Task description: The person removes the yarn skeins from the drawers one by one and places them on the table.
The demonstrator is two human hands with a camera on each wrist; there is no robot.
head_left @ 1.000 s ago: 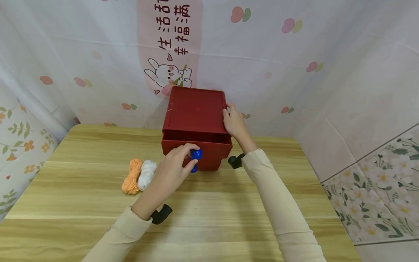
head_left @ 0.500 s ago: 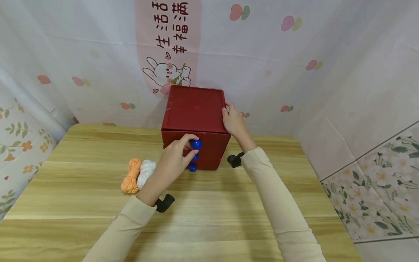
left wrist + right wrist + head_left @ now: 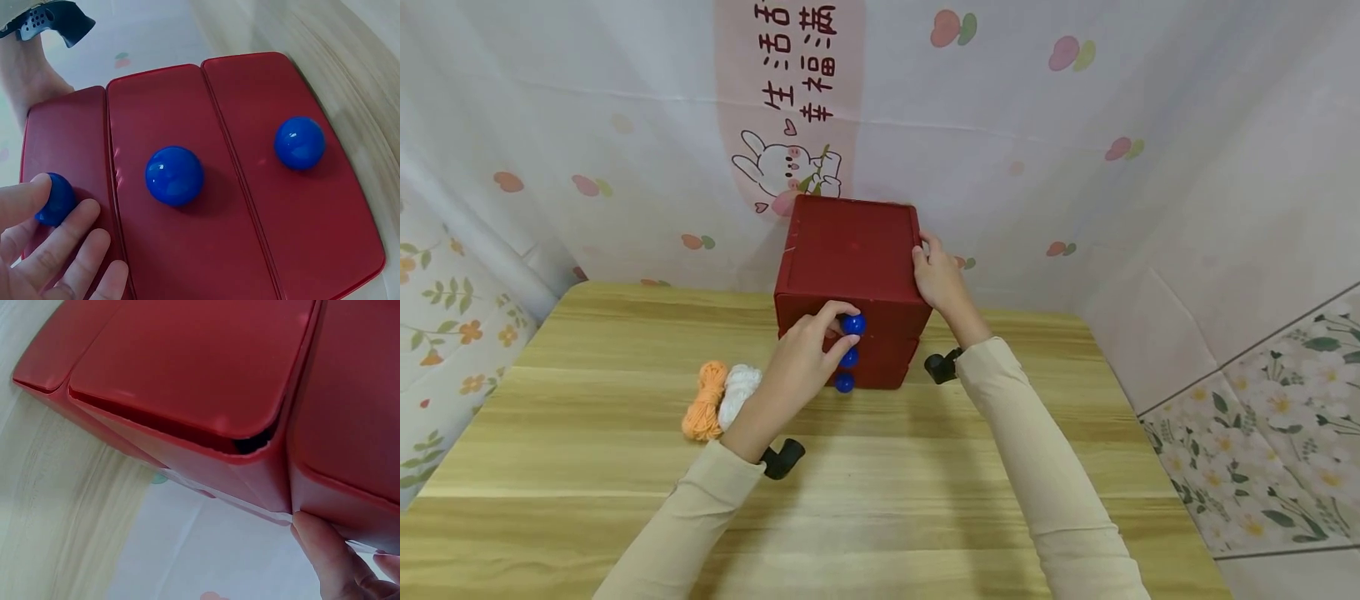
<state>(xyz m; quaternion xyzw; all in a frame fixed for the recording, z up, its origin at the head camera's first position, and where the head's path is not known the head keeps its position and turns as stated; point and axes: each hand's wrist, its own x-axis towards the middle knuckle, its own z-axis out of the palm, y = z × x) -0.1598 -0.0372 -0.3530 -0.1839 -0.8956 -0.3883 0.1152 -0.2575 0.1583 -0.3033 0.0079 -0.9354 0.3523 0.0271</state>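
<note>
A red three-drawer box point(image 3: 853, 250) stands at the back of the wooden table, each drawer front bearing a round blue knob. My left hand point(image 3: 801, 358) pinches the top knob point(image 3: 853, 325) between thumb and fingers. That drawer sits flush with the box. In the left wrist view the middle knob point(image 3: 175, 176) and the bottom knob point(image 3: 300, 143) are untouched. My right hand point(image 3: 942, 279) rests along the box's right side, its thumb at the top edge. The right wrist view shows a narrow dark gap at the edge of the middle drawer point(image 3: 187, 375).
An orange yarn skein point(image 3: 705, 402) and a white yarn skein point(image 3: 740, 393) lie left of the box, close to my left forearm. A patterned curtain point(image 3: 1000, 167) hangs right behind the box. Black camera mounts point(image 3: 784, 459) stick out from my wrists.
The top drawer, partly pulled out a second ago, has slid back into the box, my left hand moving with its knob. My right hand has stayed at the box's side.
</note>
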